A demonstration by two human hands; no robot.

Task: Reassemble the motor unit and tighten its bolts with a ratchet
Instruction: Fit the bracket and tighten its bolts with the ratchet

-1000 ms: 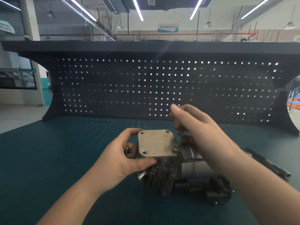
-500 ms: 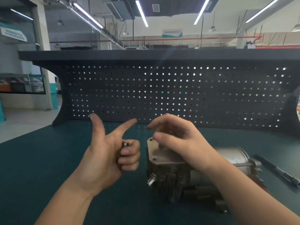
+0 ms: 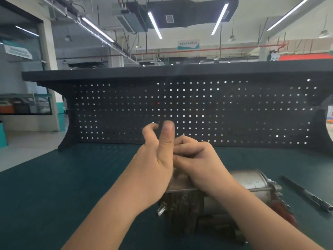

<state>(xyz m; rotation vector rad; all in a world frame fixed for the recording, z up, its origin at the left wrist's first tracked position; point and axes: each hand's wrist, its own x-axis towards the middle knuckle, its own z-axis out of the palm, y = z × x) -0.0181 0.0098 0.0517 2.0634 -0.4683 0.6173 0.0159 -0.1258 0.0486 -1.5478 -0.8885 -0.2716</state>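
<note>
Motor unit (image 3: 234,193) lying on its side on the green surface (image 3: 54,195), under both hands. Right hand (image 3: 196,161) above it, fingers curled, touching the left hand (image 3: 155,159); cannot tell what either grip holds. Left thumb upright, index finger hooked. Ratchet (image 3: 306,193) just right, apart. Pegboard (image 3: 198,112) behind.

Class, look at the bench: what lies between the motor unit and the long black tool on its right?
Nothing: in the head view only bare green mat separates the motor unit from the black tool.
</note>
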